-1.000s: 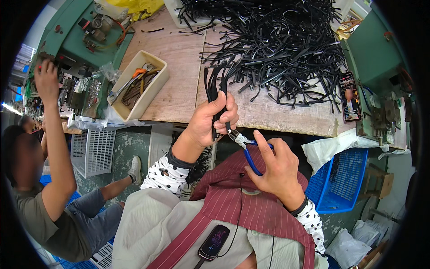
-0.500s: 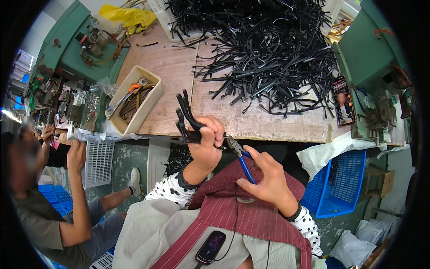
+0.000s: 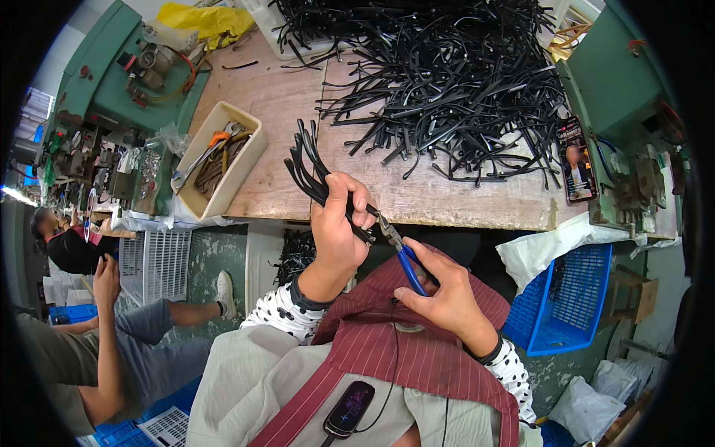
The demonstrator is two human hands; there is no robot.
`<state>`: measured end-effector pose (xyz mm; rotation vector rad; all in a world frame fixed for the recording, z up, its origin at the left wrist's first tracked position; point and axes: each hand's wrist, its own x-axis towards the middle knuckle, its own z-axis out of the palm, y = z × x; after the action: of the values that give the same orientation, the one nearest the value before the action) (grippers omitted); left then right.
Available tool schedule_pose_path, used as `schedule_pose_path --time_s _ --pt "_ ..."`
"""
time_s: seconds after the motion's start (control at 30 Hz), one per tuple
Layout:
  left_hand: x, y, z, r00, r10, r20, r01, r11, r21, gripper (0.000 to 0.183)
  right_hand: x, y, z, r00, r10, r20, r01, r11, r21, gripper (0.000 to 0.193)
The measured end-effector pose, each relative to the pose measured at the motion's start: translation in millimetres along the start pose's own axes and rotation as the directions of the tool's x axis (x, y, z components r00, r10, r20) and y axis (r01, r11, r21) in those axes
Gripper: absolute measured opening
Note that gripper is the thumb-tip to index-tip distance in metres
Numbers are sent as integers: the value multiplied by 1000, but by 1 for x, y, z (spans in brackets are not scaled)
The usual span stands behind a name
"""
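My left hand (image 3: pixel 337 227) is closed round a small bunch of black eyeglass temples (image 3: pixel 311 173). Their curved tips fan out above my fingers, and the other ends stick out on the right side of the fist. Blue-handled pliers (image 3: pixel 408 268) lie in my right hand (image 3: pixel 453 296), fingers and thumb around the grips. The metal jaws meet the end of one temple beside my left fingertips; whether they bite on it is too small to tell. Beyond both hands, a large heap of the same black temples (image 3: pixel 454 104) covers the bench.
The wooden bench (image 3: pixel 290 97) carries a cream tray (image 3: pixel 253 153) of hand tools at left. Green machines (image 3: pixel 123 82) flank it, with a boxed card pack (image 3: pixel 576 160) at right. Blue crate (image 3: pixel 570 305) and white crate (image 3: pixel 167 261) stand below. A co-worker (image 3: pixel 123 365) sits at left.
The temple bunch has tilted and its tips have risen slightly. The pliers' jaws have come against a temple end that now points toward them. The co-worker at left has shifted, revealing another person behind.
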<state>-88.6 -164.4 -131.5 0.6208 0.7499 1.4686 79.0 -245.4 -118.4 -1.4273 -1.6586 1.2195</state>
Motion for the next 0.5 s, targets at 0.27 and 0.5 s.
schedule_pose_path --time_s 0.27,0.5 --pt "57 -29 -85 767 535 356 -465 81 881 18 4 49 -2 908 406 108 -367 644 671 59" --pt "80 -10 7 850 354 390 -488 251 836 21 -1 58 -2 899 414 143 -389 603 696 51"
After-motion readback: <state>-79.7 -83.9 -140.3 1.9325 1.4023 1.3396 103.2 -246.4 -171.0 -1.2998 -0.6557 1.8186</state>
